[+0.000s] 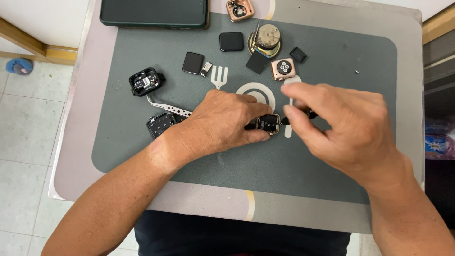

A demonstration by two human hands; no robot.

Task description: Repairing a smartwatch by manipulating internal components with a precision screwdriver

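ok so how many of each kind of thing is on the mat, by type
open watch cases: 5, e.g. black one, rose-gold back, one pinned by left hand
loose black screens: 4, e.g.
tweezers: 1
round metal dish: 1
total: 11

My left hand [222, 121] lay palm down, fingers [256, 136] curled inward; my right hand [343, 125] hovered beside it, fingers [296, 116] pinched.

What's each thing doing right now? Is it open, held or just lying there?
Left hand: pinning small watch case to the mat.
Right hand: pinching a small dark tool, hard to make out, beside the case.
Black case: open, insides showing.
Rose-gold case: lying back up.
Tweezers: lying untouched.
Phone: screen dark.
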